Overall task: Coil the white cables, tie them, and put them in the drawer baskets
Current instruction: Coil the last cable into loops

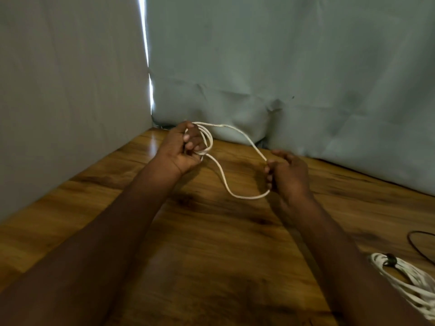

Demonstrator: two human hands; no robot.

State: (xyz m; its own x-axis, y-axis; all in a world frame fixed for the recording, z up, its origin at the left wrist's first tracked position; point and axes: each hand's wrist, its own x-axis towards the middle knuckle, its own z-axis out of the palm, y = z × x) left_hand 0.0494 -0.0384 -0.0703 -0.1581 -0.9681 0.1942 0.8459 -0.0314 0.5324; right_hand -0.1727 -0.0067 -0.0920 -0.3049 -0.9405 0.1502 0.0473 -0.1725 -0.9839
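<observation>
My left hand [186,147] holds the white cable [223,177] coils above the surface [211,243]; my right hand [286,170] pinches its slack loop, both near the surface's far edge; a tied bundle [404,278] lies right.

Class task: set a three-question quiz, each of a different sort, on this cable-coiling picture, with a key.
1. True or false: the left hand holds several loops of the white cable.
2. What does the right hand grip? A) a black tie B) the cable's slack loop C) nothing
3. Fill in: the tied white bundle lies on the wooden ____.

Key: 1 true; 2 B; 3 table.
</observation>
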